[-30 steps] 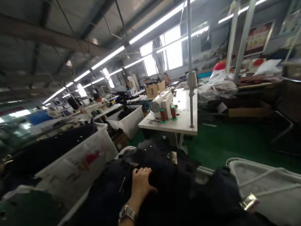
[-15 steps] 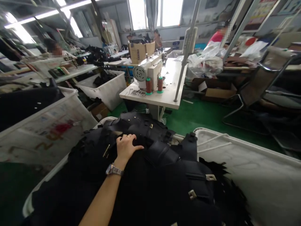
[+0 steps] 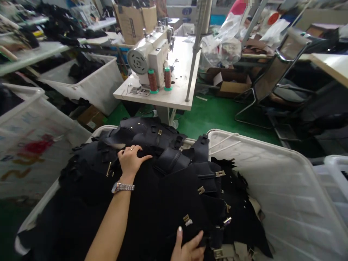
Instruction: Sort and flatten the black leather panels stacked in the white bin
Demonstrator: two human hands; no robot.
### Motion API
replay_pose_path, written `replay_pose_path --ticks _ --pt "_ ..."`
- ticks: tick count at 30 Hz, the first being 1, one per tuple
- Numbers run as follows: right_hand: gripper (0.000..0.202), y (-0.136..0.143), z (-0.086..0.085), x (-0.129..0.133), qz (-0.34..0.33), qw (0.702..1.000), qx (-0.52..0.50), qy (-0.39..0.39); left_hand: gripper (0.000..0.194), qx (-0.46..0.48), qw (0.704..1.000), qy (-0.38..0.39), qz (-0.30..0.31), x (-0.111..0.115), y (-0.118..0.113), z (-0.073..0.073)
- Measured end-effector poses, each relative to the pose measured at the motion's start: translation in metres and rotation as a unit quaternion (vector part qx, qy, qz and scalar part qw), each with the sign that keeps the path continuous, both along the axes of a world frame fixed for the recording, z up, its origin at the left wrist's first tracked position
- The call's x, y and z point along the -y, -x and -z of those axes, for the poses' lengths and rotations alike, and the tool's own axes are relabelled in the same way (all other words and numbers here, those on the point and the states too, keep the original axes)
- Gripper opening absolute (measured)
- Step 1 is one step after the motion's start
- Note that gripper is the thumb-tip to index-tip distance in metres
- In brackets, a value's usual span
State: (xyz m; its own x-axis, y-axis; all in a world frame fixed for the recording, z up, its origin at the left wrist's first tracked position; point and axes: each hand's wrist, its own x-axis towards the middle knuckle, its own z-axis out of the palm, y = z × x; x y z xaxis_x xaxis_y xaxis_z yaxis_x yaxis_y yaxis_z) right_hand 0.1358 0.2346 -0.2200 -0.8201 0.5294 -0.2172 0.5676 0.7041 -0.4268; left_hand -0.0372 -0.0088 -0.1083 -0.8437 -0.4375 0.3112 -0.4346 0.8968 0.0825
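Reaching over the pile: the left hand (image 3: pixel 132 161) rests on the far part of the black pile (image 3: pixel 174 192), left of its middle.
Left grip: fingers curled down onto the pieces, thumb spread wide from them; whether a layer is caught beneath the fingertips, I cannot tell.
Wrist: a metal-banded watch (image 3: pixel 123 187), above the pile's surface.
Right grip: at the near edge of the pile, the right hand (image 3: pixel 189 250) is partly cut off, its thumb and fingers parted in a loose V against the black material.
Pile: dark, leather-like pieces, heaped and overlapping, with straps and small studs showing on the far side.
Fittings: a gold-toned clasp (image 3: pixel 186 218) sits on the pile just beyond the right thumb; another clasp (image 3: pixel 220 174) shows on the pile's right side.
Pale plastic: a rim (image 3: pixel 105 128) borders the pile's far left corner, and a bin wall (image 3: pixel 288 181) stands to its right.
Marked bin: left of the pile, a white bin (image 3: pixel 54 116) with red and orange marks.
Sewing machine: beyond the pile, a machine (image 3: pixel 150 50) on a white table (image 3: pixel 168 99), two brown thread spools (image 3: pixel 152 81) beside it.
Chair: beyond the pile to the right, a metal-framed chair (image 3: pixel 277 69).
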Motion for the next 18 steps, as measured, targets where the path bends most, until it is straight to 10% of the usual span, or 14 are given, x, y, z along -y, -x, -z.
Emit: replay_pose_path --ticks 5,10,14,18 --pt "0.073 0.007 0.037 0.078 -0.017 0.991 -0.036 -0.125 0.049 -0.061 0.998 -0.019 -0.007 0.050 -0.005 0.010" --pt "0.075 0.030 0.052 0.072 -0.002 0.992 0.105 -0.068 0.049 -0.077 0.997 -0.005 -0.031 0.048 0.016 0.022" --pt "0.071 0.046 0.031 0.048 -0.026 0.976 0.213 -0.030 0.048 -0.077 0.996 -0.010 0.038 0.012 0.007 -0.017" --pt "0.071 0.048 -0.004 0.017 -0.123 0.964 0.233 0.031 0.048 0.011 0.984 -0.041 0.172 -0.026 -0.079 -0.057"
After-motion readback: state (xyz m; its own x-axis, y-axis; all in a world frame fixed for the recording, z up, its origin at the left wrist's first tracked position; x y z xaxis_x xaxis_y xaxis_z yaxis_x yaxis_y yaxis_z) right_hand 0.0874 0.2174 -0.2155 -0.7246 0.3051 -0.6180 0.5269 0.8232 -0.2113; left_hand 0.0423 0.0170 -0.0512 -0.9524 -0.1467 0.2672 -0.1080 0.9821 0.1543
